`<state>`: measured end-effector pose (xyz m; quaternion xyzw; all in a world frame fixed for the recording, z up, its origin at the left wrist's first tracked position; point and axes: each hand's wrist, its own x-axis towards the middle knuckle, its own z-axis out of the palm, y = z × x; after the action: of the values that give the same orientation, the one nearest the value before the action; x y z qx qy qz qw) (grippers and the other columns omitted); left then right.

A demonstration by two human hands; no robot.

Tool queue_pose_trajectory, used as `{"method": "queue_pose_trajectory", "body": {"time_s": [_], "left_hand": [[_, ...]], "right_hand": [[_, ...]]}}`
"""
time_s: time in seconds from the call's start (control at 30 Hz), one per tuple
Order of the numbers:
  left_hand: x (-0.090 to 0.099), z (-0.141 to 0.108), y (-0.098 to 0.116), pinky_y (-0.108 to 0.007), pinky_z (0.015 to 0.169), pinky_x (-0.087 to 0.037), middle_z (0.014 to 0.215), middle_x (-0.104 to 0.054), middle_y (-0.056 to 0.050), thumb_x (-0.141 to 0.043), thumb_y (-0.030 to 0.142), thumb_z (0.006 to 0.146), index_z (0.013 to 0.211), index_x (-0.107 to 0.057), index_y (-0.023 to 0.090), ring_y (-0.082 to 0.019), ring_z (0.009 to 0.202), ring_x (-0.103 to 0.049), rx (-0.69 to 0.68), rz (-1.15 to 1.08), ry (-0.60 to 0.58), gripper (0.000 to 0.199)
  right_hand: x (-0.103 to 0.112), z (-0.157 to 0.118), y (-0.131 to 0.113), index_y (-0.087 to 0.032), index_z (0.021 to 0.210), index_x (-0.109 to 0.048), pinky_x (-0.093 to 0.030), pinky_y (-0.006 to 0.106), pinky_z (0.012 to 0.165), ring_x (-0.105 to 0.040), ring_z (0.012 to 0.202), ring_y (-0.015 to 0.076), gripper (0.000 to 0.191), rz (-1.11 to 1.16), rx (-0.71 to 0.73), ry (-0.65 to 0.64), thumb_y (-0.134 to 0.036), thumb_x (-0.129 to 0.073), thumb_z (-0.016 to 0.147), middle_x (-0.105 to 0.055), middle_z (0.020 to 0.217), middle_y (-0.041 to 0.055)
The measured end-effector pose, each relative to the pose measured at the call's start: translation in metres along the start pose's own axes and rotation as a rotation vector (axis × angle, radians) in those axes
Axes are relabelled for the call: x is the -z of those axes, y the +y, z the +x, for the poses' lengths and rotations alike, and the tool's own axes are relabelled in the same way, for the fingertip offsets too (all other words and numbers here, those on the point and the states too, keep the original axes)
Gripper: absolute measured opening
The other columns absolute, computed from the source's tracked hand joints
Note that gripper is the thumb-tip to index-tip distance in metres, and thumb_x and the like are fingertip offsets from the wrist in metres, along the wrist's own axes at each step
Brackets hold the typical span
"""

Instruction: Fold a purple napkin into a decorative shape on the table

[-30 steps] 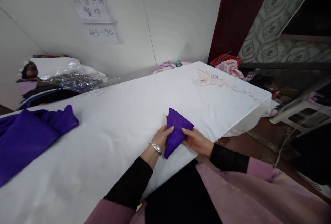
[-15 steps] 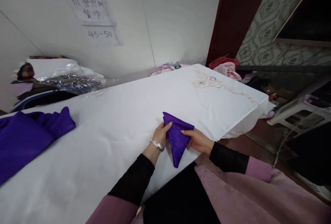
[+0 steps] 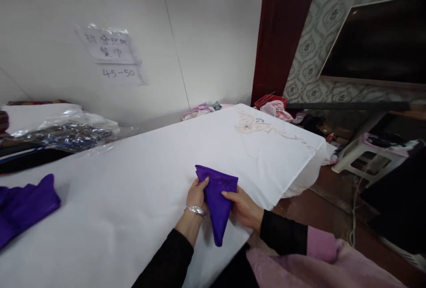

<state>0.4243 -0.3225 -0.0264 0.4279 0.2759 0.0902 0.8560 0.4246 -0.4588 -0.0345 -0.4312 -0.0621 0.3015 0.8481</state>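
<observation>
A folded purple cloth hangs in a narrow triangle, its point down, above the near edge of the white-covered table. My left hand grips its left side, thumb on the front and the other fingers mostly hidden behind. On the right side my right hand holds it the same way, thumb across the front. A silver bracelet circles my left wrist. Another purple cloth lies loosely on the table at the far left.
Plastic-wrapped fabrics are piled at the back left. Behind the far table corner sits a red basket with striped cloth. A white stool stands on the floor at right, below a dark screen.
The view has tilted up and shifted right, so the table items appear lower and further left. The held cloth now looks narrower toward its point; both hands still hold it.
</observation>
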Motion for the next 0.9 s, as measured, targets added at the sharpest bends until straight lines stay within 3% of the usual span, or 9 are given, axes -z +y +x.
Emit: {"method": "queue_pose_trajectory", "body": {"time_s": [0.13, 0.23, 0.4, 0.47, 0.63, 0.77, 0.9], "left_hand": [[-0.006, 0.01, 0.006, -0.024, 0.057, -0.051, 0.065, -0.066, 0.0, -0.064, 0.008, 0.065, 0.08, -0.055, 0.017, -0.013, 0.056, -0.062, 0.002, 0.0, -0.041, 0.019], [-0.011, 0.019, 0.015, -0.022, 0.056, -0.05, 0.07, -0.067, 0.0, -0.062, 0.005, 0.067, 0.091, -0.055, 0.018, -0.011, 0.057, -0.062, 0.014, 0.005, -0.087, 0.028], [-0.005, 0.032, 0.015, -0.029, 0.07, -0.054, 0.099, -0.068, -0.004, -0.067, 0.015, 0.072, 0.109, -0.047, 0.026, -0.015, 0.075, -0.067, -0.034, 0.051, -0.038, 0.043], [0.004, 0.038, 0.006, -0.033, 0.075, -0.054, 0.108, -0.065, -0.007, -0.071, 0.021, 0.069, 0.111, -0.049, 0.024, -0.018, 0.08, -0.067, -0.116, 0.209, -0.037, 0.047], [0.026, 0.048, -0.02, -0.036, 0.086, -0.05, 0.104, -0.068, -0.008, -0.073, 0.036, 0.059, 0.106, -0.059, 0.02, -0.022, 0.091, -0.064, -0.352, 0.613, -0.127, 0.052], [0.033, 0.05, -0.026, -0.04, 0.09, -0.05, 0.104, -0.068, -0.009, -0.065, 0.049, 0.063, 0.106, -0.059, 0.018, -0.024, 0.095, -0.064, -0.362, 0.738, -0.171, 0.054], [0.035, 0.048, -0.028, -0.036, 0.092, -0.049, 0.104, -0.069, -0.009, -0.06, 0.05, 0.068, 0.105, -0.06, 0.018, -0.023, 0.1, -0.063, -0.349, 0.783, -0.194, 0.049]], "right_hand": [[0.006, 0.012, -0.012, -0.018, 0.098, -0.061, -0.049, 0.031, 0.072, -0.064, 0.073, 0.0171, 0.039, 0.001, 0.026, 0.048, -0.014, -0.071, 0.06, -0.069, 0.085, 0.0009], [0.013, 0.02, -0.024, -0.018, 0.096, -0.062, -0.049, 0.03, 0.07, -0.063, 0.073, 0.0163, 0.038, -0.012, 0.041, 0.042, -0.011, -0.068, 0.059, -0.069, 0.083, 0.0001], [0.035, 0.037, -0.055, -0.018, 0.095, -0.062, -0.05, 0.027, 0.068, -0.064, 0.072, 0.0148, 0.039, -0.048, 0.075, 0.045, -0.008, -0.065, 0.057, -0.071, 0.086, 0.0008], [0.051, 0.047, -0.07, -0.018, 0.094, -0.062, -0.05, 0.026, 0.067, -0.064, 0.069, 0.0143, 0.039, -0.064, 0.088, 0.064, -0.007, -0.064, 0.057, -0.071, 0.084, 0.0003], [0.101, 0.081, -0.12, -0.018, 0.09, -0.061, -0.052, 0.025, 0.065, -0.065, 0.065, 0.0139, 0.036, -0.127, 0.133, 0.171, -0.005, -0.062, 0.057, -0.071, 0.079, -0.0009], [0.146, 0.112, -0.167, -0.018, 0.088, -0.061, -0.054, 0.024, 0.062, -0.065, 0.063, 0.0138, 0.034, -0.205, 0.188, 0.317, -0.002, -0.059, 0.058, -0.071, 0.079, 0.0002], [0.189, 0.14, -0.205, -0.02, 0.09, -0.059, -0.054, 0.025, 0.06, -0.065, 0.063, 0.0149, 0.035, -0.262, 0.21, 0.381, 0.0, -0.056, 0.061, -0.071, 0.079, 0.0002]]}}
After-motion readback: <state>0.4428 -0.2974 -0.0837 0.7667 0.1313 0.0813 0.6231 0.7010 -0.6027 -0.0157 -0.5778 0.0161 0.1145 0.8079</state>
